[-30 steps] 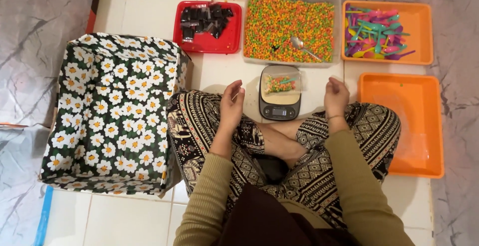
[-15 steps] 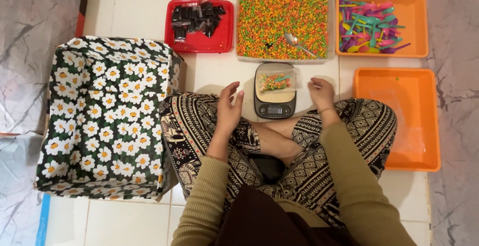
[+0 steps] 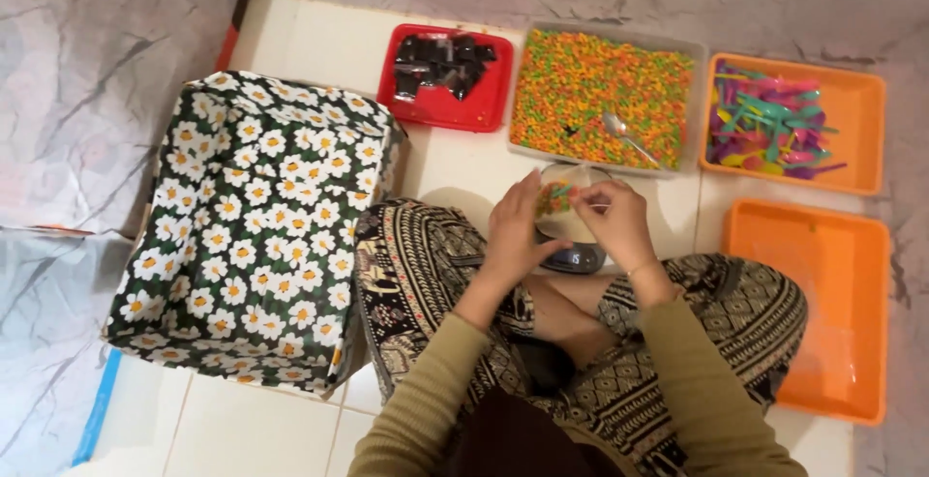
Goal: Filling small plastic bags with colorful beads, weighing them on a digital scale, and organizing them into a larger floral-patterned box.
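Pinching small clear bag (image 3: 559, 198) w/ both hands: left hand (image 3: 515, 233) & right hand (image 3: 614, 221) grip opposite sides, directly over scale (image 3: 573, 256).

Left hand (image 3: 515, 230): raised from the knee to the small clear bag (image 3: 559, 201) above the scale (image 3: 573, 256).
Right hand (image 3: 616, 221): brought in likewise, fingers (image 3: 581, 198) pinching the bag.

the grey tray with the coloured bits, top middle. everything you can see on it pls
The grey tray is a shallow rectangular bin, plastic by the look, flat on the white tiled floor between the red tray and an orange tray. It is filled nearly to the rim with small orange, green and yellow pellets. A metal spoon lies on them. Neither hand touches it.
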